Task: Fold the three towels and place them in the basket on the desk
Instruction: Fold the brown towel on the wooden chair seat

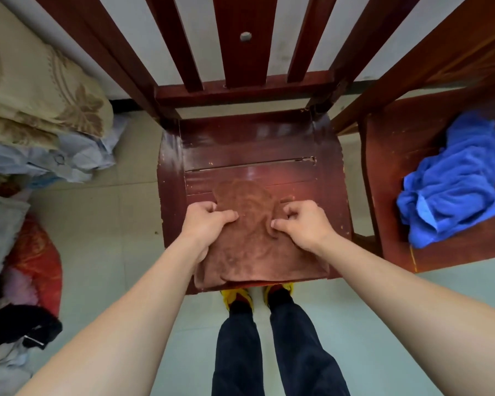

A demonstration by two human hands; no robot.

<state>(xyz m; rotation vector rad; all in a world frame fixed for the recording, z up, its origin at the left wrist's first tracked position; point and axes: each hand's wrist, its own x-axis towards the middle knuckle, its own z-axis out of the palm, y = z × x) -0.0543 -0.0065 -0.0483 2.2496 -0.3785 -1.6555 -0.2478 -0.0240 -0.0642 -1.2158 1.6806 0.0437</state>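
Our left hand (205,221) and right hand (303,224) pinch the brown towel (255,247) on the near chair seat (249,147). Right, a crumpled blue towel (452,184) lies on perhaps a desk (406,144); bedding (35,90) left.

I look down on a dark red wooden chair seat (255,147) where a brown terry towel (255,247) lies, its near edge hanging over the front of the seat. My left hand (207,221) and right hand (303,224) each pinch a bunched fold of it, thumbs facing inward. A crumpled bright blue towel (452,184) sits on the reddish wooden table (406,138) to my right. Beige patterned bedding (40,90) is piled on my left.
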